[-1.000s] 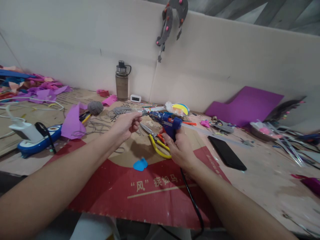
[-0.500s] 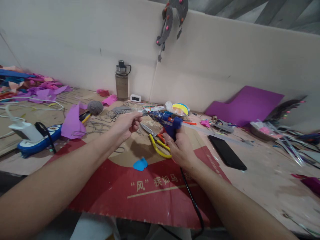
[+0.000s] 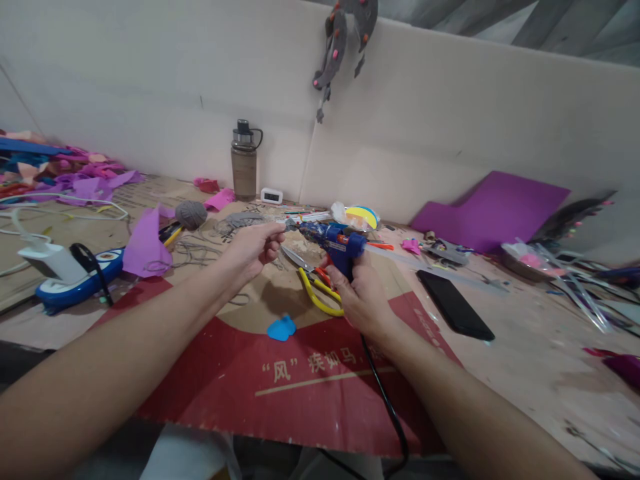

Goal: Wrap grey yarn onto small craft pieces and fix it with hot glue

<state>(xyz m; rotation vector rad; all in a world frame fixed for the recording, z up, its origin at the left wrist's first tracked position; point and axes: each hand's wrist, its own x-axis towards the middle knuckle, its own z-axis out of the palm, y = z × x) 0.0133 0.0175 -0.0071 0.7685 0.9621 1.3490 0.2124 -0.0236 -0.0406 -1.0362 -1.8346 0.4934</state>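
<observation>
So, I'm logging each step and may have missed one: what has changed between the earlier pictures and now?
Nothing has visibly moved, been taken up or let go. The left hand still pinches a small grey piece; the right hand still holds the glue gun.

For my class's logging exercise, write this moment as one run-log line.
left grip: pinching small grey piece; right grip: holding blue glue gun; nozzle: toward piece

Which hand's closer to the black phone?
Right. The right hand, gripping the blue glue gun, is a little left of the black phone; the left hand is farther left, by the gun's nozzle.
</observation>
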